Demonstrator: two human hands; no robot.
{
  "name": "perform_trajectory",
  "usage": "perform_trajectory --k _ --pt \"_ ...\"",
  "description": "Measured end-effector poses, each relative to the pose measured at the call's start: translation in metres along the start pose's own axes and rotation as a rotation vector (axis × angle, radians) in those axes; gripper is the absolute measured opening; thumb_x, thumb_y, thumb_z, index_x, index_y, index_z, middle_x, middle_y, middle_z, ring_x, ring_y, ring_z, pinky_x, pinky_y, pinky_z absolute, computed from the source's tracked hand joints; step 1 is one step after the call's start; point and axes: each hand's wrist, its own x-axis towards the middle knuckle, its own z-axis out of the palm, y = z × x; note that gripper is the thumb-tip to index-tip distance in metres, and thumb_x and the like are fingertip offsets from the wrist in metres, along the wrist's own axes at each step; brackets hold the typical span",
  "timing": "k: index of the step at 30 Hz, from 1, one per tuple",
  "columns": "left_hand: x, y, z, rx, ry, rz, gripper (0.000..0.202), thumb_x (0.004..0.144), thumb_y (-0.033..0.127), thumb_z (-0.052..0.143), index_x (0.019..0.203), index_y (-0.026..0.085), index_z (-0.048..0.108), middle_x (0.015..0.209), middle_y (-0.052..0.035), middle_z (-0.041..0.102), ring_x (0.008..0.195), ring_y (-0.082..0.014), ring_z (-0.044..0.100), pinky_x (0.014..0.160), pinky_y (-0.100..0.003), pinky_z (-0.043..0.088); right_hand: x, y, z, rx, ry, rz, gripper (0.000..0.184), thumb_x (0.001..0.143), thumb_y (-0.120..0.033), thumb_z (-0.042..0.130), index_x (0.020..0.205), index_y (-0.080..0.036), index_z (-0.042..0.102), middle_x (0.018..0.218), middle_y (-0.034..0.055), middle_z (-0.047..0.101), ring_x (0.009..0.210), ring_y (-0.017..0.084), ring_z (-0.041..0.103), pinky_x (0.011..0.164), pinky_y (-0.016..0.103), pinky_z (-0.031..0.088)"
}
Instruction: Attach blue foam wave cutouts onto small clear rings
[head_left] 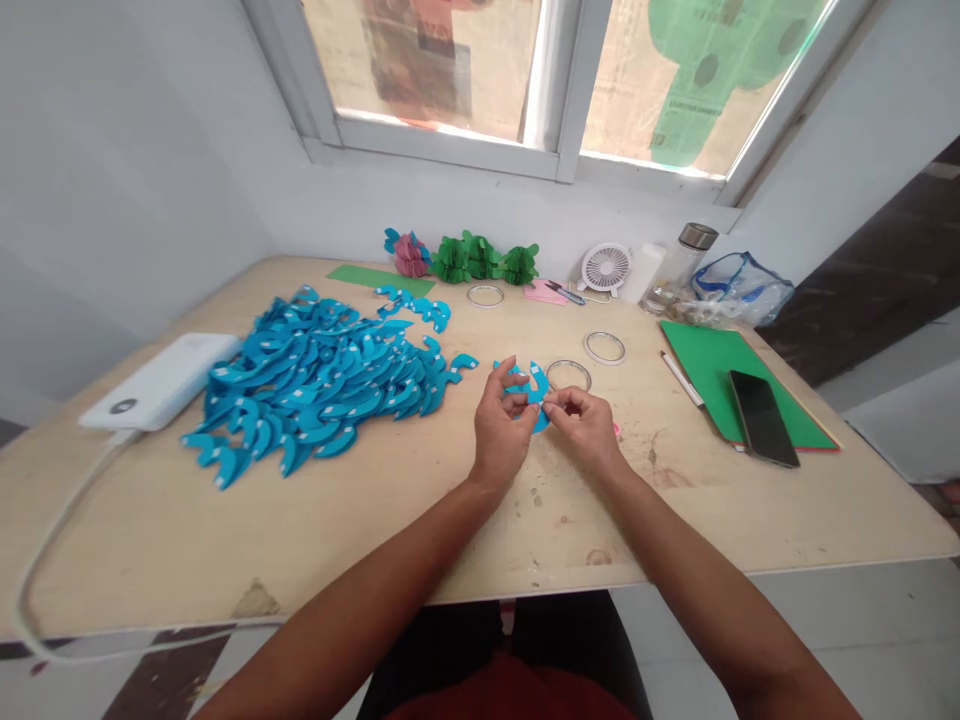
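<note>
Near the middle of the table, a curved blue paper piece (538,382) with small white squares is held between my hands. My left hand (504,420) grips it from the left, fingers curled around its edge. The thumb and forefinger of my right hand (586,422) pinch at its right side, where a tiny white bit shows; whether that is a separate sticker I cannot tell. To the left lies a large heap of similar blue paper pieces (322,375), many with white squares. A silver ring (568,364) rests just behind my right hand.
Two more rings (604,337) lie farther back. Green paper sheets (697,365) with a phone (762,418) and a pen (681,378) are right. A power bank (161,380) with cable sits left. Paper ornaments (480,256), a small fan (606,268) and a bottle (679,268) line the wall.
</note>
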Motion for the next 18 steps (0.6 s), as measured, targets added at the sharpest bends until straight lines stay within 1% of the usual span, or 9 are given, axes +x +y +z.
perform_trajectory --k 4,10,15,18 --pt "0.0002 -0.0006 -0.0007 0.039 0.006 0.024 0.061 0.065 0.003 0.059 0.122 0.022 0.049 0.105 -0.0061 0.059 0.073 -0.0089 0.062 0.065 -0.021 0.051 -0.0020 -0.0027 0.0014 -0.027 0.008 -0.037 0.011 0.071 -0.028 0.061 0.072 -0.018 0.067 0.074 0.0028 0.066 0.060 0.013 0.053 0.057 0.026 0.041" --pt "0.0016 0.0009 -0.0014 0.084 0.035 0.047 0.062 0.065 0.002 0.057 0.123 0.022 0.048 0.103 -0.0047 0.058 0.070 -0.0074 0.060 0.064 -0.021 0.050 -0.0037 -0.0043 0.0019 0.047 -0.035 -0.059 0.015 0.075 -0.027 0.057 0.077 -0.019 0.070 0.082 0.0049 0.069 0.077 0.018 0.060 0.067 0.029 0.044" --pt "0.0017 0.0009 -0.0015 0.114 0.037 0.068 0.063 0.066 0.003 0.057 0.124 0.023 0.047 0.102 -0.0037 0.056 0.071 -0.0075 0.059 0.064 -0.021 0.050 -0.0022 -0.0029 0.0017 0.107 -0.029 -0.001 0.014 0.074 -0.027 0.060 0.076 -0.020 0.072 0.081 0.0046 0.071 0.080 0.021 0.062 0.072 0.032 0.044" --pt "0.0016 0.0003 -0.0019 0.107 0.029 0.073 0.064 0.066 0.003 0.057 0.125 0.024 0.046 0.099 -0.0026 0.056 0.071 -0.0075 0.059 0.064 -0.021 0.050 -0.0011 -0.0030 0.0023 0.164 -0.021 0.066 0.012 0.071 -0.029 0.063 0.073 -0.021 0.072 0.080 0.0037 0.071 0.079 0.021 0.062 0.073 0.032 0.044"
